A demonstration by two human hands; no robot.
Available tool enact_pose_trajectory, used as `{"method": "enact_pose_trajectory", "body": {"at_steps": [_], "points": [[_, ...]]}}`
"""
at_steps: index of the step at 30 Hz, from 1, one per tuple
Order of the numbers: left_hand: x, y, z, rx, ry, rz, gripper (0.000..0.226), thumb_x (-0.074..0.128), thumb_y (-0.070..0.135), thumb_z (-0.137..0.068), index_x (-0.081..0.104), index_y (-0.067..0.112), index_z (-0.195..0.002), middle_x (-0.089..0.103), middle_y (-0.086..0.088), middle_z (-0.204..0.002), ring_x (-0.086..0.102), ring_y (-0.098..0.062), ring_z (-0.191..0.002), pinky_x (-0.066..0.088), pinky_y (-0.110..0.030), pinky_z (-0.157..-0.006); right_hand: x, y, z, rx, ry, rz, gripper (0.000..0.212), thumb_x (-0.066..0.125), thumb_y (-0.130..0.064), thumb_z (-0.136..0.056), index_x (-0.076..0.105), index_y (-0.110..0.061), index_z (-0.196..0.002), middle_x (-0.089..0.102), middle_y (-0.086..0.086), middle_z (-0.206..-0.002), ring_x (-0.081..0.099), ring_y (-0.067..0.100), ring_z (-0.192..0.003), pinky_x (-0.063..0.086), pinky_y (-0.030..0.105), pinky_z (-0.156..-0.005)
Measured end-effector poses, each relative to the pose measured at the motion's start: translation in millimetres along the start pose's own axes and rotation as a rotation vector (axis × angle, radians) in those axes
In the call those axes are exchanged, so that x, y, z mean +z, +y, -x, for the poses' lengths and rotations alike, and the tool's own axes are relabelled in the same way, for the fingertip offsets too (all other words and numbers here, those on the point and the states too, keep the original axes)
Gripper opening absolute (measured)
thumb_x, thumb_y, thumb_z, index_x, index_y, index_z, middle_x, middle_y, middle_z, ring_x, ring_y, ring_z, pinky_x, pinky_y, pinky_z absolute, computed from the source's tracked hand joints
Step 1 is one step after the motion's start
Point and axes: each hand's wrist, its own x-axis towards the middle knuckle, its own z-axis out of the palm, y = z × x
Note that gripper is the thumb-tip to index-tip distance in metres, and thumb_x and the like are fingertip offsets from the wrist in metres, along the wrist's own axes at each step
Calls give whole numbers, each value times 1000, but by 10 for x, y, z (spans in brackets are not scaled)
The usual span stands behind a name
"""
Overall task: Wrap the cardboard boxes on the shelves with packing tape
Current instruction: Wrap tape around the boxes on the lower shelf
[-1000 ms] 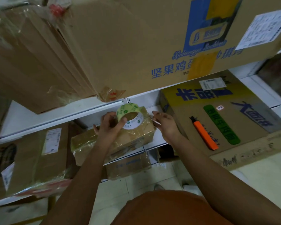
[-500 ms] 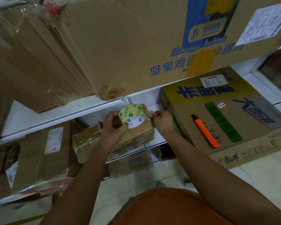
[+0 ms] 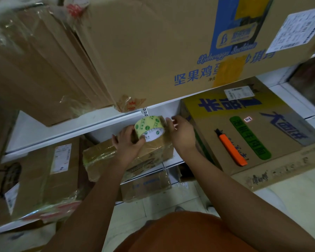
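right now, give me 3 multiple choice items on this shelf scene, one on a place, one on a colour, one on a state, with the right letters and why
1. Where does the utility knife lie?
A. on the printed box at the right
B. on the floor
C. on the top shelf

2. What colour is the knife's handle?
A. blue
B. orange
C. white

3. What is the left hand doing?
A. hanging idle
B. pressing flat on the shelf
C. gripping the tape roll

Answers:
1 A: the utility knife rests on top of the printed box with green and blue lettering.
2 B: its handle is bright orange with a dark tip.
3 C: the left hand curls its fingers round the tape roll above the small wrapped box, while the right hand reaches in beside the roll with loose fingers.
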Motion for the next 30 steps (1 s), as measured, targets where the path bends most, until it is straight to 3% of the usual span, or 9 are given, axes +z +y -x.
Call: {"method": "enact_pose_trajectory", "body": {"at_steps": [4, 7, 11, 15, 18, 22, 25, 28, 30], "points": [[54, -38, 37, 57, 14, -66, 75, 33, 68, -66, 56, 22, -121, 52, 2, -130, 36, -19, -133, -3, -49, -117, 196, 31, -26, 57, -267, 120, 44, 42, -34, -104, 48, -20, -146, 69, 13, -119, 65, 32, -103, 50, 32, -71], [15, 19, 31, 84, -38, -92, 53, 49, 54, -80, 53, 20, -120, 52, -2, -130, 38, -24, -130, 7, -56, -117, 247, 72, -59, 79, -276, 274, 47, 35, -32, -106, 36, -28, -152, 68, 14, -118, 64, 34, -99, 47, 33, -67], [-476, -254, 58, 116, 49, -88, 40, 57, 11, -94, 50, 2, -132, 54, -25, -130, 48, -44, -123, 37, -49, -106, 254, -98, -48, 109, -246, 356, 47, 23, -41, -107, 49, -22, -141, 65, 16, -120, 62, 38, -104, 38, 32, -67], [-1431, -1188, 412, 81, 218, -279, 37, 65, 10, -89, 59, -5, -123, 66, -28, -106, 66, -42, -94, 51, -51, -84, 232, -198, -38, 163, -256, 305, 43, 26, -36, -108, 57, -11, -125, 64, 14, -117, 60, 36, -108, 37, 31, -74], [-1932, -1637, 739, 7, 181, -539, 30, 53, 10, -85, 57, -6, -110, 63, -35, -94, 63, -50, -81, 51, -51, -70, 332, -226, -32, 112, -245, 457, 45, 20, -36, -108, 58, -13, -113, 66, 20, -109, 63, 38, -101, 41, 37, -70], [-2015, -1736, 758, -99, 53, -609, 40, 62, 13, -91, 51, -3, -126, 62, -32, -109, 62, -49, -94, 35, -40, -69, 410, -187, 59, 60, -204, 438, 54, 16, -44, -107, 60, -14, -107, 66, 22, -99, 64, 38, -94, 43, 37, -71], [-1988, -1737, 768, -66, 12, -636, 56, 73, 30, -88, 51, -4, -127, 61, -29, -115, 60, -46, -100, 36, -40, -73, 386, -177, 85, 82, -199, 487, 54, 17, -45, -107, 60, -14, -109, 66, 22, -100, 64, 38, -95, 42, 36, -70], [-1935, -1691, 902, -57, -9, -708, 50, 60, 25, -96, 48, -2, -137, 55, -28, -130, 53, -43, -116, 39, -45, -92, 369, -203, 97, 111, -219, 529, 50, 18, -40, -108, 59, -11, -113, 65, 22, -100, 63, 38, -96, 38, 36, -68], [-1895, -1660, 996, -48, -24, -717, 46, 54, 17, -99, 44, -2, -140, 53, -25, -131, 53, -39, -116, 39, -41, -90, 359, -243, 123, 138, -213, 513, 53, 19, -41, -108, 60, -8, -111, 61, 19, -93, 62, 38, -97, 37, 36, -70]]}}
